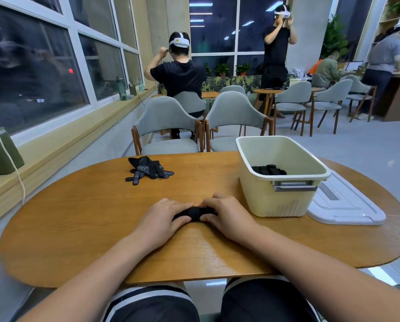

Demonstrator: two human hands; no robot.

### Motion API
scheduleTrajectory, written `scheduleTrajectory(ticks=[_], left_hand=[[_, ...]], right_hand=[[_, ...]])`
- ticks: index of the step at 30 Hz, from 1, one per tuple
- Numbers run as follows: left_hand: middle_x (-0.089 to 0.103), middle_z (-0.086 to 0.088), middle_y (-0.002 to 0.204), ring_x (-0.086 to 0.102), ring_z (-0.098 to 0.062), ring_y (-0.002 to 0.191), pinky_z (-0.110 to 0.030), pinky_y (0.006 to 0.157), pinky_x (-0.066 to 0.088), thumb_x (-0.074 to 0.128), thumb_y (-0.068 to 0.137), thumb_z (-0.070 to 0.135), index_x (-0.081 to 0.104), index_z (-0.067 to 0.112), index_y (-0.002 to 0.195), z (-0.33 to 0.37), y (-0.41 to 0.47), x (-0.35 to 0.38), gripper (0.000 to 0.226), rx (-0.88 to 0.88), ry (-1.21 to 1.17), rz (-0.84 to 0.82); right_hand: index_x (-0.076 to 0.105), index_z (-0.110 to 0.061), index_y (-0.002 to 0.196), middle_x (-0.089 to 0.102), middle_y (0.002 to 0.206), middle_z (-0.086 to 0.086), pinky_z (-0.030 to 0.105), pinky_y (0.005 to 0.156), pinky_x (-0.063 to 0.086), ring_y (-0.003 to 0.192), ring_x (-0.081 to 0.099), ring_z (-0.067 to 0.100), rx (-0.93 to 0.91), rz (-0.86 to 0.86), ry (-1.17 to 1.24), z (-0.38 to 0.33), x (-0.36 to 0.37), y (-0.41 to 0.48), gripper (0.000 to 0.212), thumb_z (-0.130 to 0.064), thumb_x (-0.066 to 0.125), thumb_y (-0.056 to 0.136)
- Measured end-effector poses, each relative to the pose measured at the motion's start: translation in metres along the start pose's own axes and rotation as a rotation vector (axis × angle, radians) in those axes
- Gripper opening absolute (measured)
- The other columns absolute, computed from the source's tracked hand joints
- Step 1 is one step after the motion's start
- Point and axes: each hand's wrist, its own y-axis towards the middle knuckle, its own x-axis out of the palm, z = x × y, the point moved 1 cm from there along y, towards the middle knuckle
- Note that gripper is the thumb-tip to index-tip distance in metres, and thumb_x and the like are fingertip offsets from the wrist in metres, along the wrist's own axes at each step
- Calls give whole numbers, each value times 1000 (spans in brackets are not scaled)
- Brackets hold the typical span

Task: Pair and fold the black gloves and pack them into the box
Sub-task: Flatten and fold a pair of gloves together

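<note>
1. One broad wooden table (pixel 78 217) carries everything, and your work sits near its middle, right in front of you.
2. Next down, the cream box (pixel 278 203) stands on the table's right side, just beyond your right hand. Its white lid (pixel 347 205) lies flat beside it, further right.
3. Inside the box, a folded bundle of black gloves (pixel 268 169) lies at the bottom, so part of the packing looks done.
4. Over at the far left, the loose black gloves (pixel 148 170) lie in a tangled heap, well apart from your hands and not yet paired.
5. Now your hands: left hand (pixel 164 217) and right hand (pixel 227 214) both curl narrowly round the same thing, fingers over the top, thumbs on the near side.
6. Smallest of all, the rolled glove pair (pixel 195 213) sits pinched between them, low on the table.
7. Watch out! My read is that the roll can spring open if one hand lets go before the fold is secured. A careless lift toward the box could also clip its near rim and shake the fold loose.
</note>
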Motion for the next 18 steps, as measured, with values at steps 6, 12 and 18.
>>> scheduleTrajectory(ticks=[6,12,18], left_hand=[[72,22,122,56,-5,110,-34,99,50,66,102,48,63,43,146,12,7,-27,45,40,9,37],[73,21,113,57,-6,103,-33,90,50,68,102,45,66,45,142,42,33,-78,41,110,21,145],[75,16,106,62,-8,100,-38,85,53,69,102,42,70,44,136,91,76,-103,34,195,-48,205]], right_hand=[[75,-26,120,63,102,-3,45,84,55,93,61,21,-33,39,-21,-11,-16,8,22,-32,75,99],[76,-26,120,58,99,-4,38,75,47,89,58,22,-87,145,-156,-34,-79,23,22,-31,76,99],[77,-27,118,62,99,-5,26,66,36,90,57,17,-71,179,-257,-31,-157,22,20,-29,77,98]])
